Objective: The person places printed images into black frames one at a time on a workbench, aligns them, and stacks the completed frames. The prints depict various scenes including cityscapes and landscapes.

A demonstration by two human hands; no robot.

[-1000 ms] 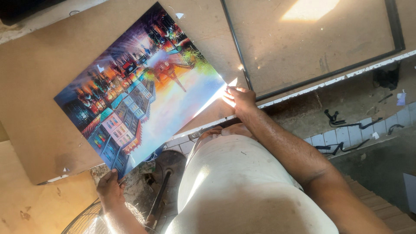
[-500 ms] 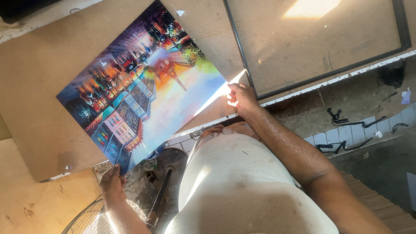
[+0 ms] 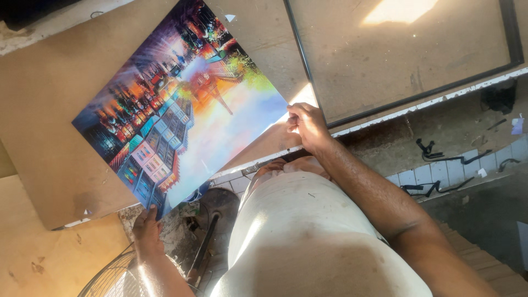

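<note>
Seen from the head camera, looking down the person's own body: a glossy, brightly coloured print (image 3: 181,118) of a street scene with buildings and a tower lies tilted across a brown board worktop (image 3: 49,110). The print's lower corner juts past the worktop's near edge.

The person's left hand (image 3: 147,231) is at that lower corner, fingers curled up against the print's edge; whether it pinches the print or only props it cannot be told from here. The right hand (image 3: 308,127) is closed in a narrow pinch on the print's right corner, thumb and fingertips together, in a patch of strong sunlight.

Just beside the right hand, to its right, a black picture frame (image 3: 404,55) with a glass pane lies flat on the same worktop, a sunlit patch showing on the glass.

Below the worktop's edge, the floor (image 3: 473,181) is dusty, with pale tiles and scattered black scraps (image 3: 434,151). Near the left forearm stands the wire grille of a fan (image 3: 113,275). The person's pale shirt (image 3: 308,236) fills the lower middle.
</note>
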